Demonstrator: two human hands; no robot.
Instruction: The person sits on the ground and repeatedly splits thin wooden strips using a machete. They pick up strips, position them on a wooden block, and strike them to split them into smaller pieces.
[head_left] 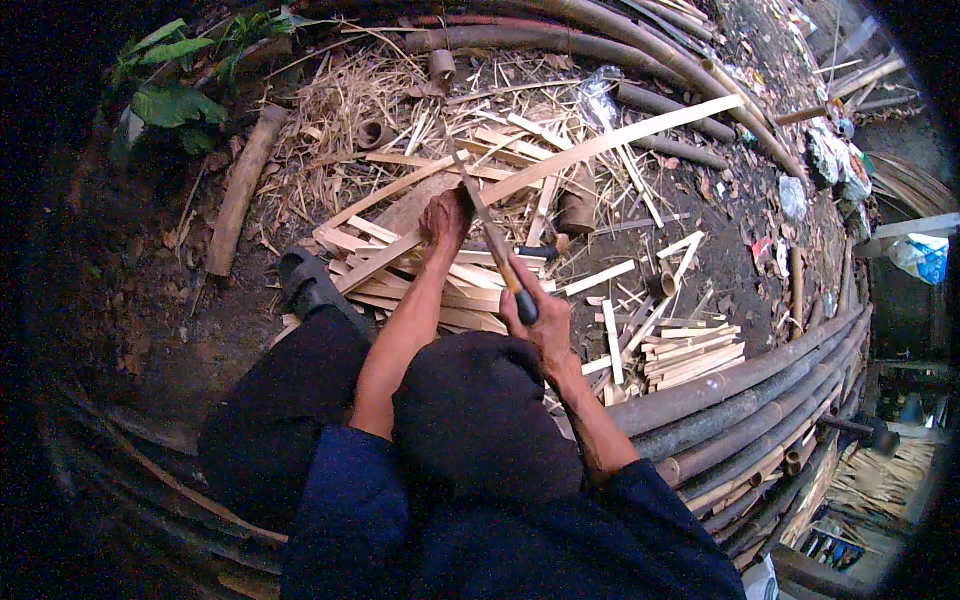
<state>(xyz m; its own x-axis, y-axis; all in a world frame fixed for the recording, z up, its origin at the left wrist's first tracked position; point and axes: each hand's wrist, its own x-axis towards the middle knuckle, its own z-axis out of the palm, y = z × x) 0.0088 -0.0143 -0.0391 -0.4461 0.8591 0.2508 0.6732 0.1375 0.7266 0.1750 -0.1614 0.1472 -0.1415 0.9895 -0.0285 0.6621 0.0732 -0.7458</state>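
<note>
- The left hand (446,216) is gripping one long bamboo slat (560,165), fingers closed round it, the slat running up to the right over the litter.
- The right hand (538,318) is clenching one dark-handled knife (492,240), its blade lying against the slat.
- One small stack of cut strips (692,358) is lying right of the hands.
- One black shoe (310,282) is resting left of the slat.

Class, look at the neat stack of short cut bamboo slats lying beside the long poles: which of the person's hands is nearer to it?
Right. The right hand, gripping the knife handle, is just left of the stack of slats. The left hand holds the long bamboo strip farther up and left.
</note>
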